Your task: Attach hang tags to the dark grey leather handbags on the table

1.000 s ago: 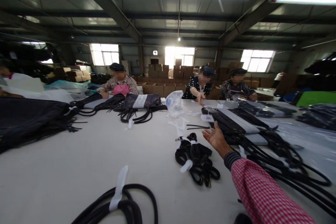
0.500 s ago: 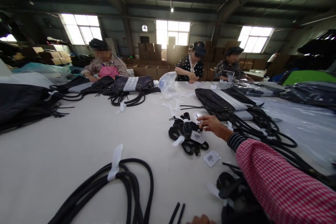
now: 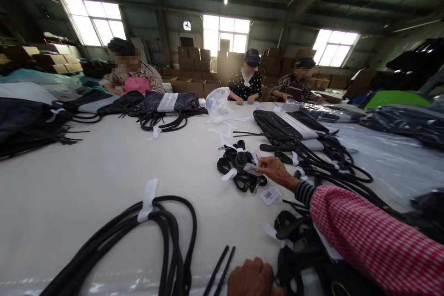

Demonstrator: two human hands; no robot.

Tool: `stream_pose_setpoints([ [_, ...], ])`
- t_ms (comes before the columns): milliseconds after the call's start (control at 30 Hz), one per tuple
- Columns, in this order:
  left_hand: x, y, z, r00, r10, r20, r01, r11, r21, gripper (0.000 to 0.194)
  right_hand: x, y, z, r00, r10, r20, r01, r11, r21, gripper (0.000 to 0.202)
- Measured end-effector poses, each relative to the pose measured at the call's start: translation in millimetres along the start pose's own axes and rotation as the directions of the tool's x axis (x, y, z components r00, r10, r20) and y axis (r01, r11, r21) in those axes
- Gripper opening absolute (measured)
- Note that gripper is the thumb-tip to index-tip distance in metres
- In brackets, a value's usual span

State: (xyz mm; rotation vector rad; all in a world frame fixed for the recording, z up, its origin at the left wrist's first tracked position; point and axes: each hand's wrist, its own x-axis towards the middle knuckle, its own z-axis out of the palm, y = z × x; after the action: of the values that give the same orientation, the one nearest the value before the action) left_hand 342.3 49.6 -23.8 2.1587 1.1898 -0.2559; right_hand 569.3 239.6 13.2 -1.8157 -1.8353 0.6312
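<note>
My right hand (image 3: pixel 274 170) reaches over the table, thumb and fingers pinched on a white barcode tag (image 3: pixel 252 169). Beneath the tag lies a bunch of coiled black straps (image 3: pixel 227 166) bound with white wraps. A second barcode tag (image 3: pixel 269 195) in a clear sleeve rests on the tabletop just nearer to me. At the bottom edge my left hand (image 3: pixel 255 277) is closed, knuckles up; what its fingers grip is hidden. Beside it on the right is a dark bag with straps (image 3: pixel 298 259), partly covered by my right sleeve. Black bag handles (image 3: pixel 173 231) with a white wrap curve at the left.
Black bags with white bands lie at the back right (image 3: pixel 291 125) and back left (image 3: pixel 169 101). A crumpled clear plastic bag (image 3: pixel 218 104) sits between them. Clear plastic sheeting (image 3: pixel 374 162) covers the right side. Several co-workers stand across the white table (image 3: pixel 114 162).
My right hand has moved slightly toward me and now pinches the barcode tag off the straps. More of my closed left hand has come into view at the bottom. The view has shifted slightly.
</note>
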Motion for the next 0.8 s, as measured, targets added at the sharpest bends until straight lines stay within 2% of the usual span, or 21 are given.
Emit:
stream_pose_setpoints([
  [167, -14.1, 7.1, -23.7, 0.999, 0.031, 0.033, -0.029, 0.998, -0.060, 0.030, -17.6, 1.4, -24.8, 0.971, -0.014, 0.240, 0.020, 1.000, -0.024, 0.024],
  [267, -22.4, 10.8, -32.8, 0.999, 0.046, 0.015, -0.045, 0.996, -0.083, 0.030, -34.1, 10.1, -27.6, 0.927, 0.047, 0.373, 0.000, 0.992, -0.126, 0.020],
  [333, -25.8, 12.8, -35.8, 0.998, 0.059, 0.012, -0.057, 0.995, -0.082, 0.030, -41.2, 14.4, -27.2, 0.904, 0.089, 0.418, -0.001, 0.978, -0.208, 0.024],
  [467, -29.6, 16.2, -39.0, 0.997, 0.074, -0.003, -0.074, 0.995, -0.070, 0.030, -45.9, 12.1, -28.1, 0.907, 0.138, 0.397, 0.023, 0.927, -0.374, 0.029],
  [600, -32.6, 17.2, -38.6, 0.996, 0.085, -0.027, -0.086, 0.995, -0.053, 0.030, -46.9, 2.6, -26.3, 0.925, 0.113, 0.363, 0.074, 0.883, -0.463, 0.043],
  [800, -27.9, 8.1, -22.3, 0.960, 0.174, -0.217, -0.181, 0.983, -0.012, 0.030, -46.8, -2.1, -20.1, 0.915, 0.119, 0.385, 0.097, 0.862, -0.497, 0.036],
])
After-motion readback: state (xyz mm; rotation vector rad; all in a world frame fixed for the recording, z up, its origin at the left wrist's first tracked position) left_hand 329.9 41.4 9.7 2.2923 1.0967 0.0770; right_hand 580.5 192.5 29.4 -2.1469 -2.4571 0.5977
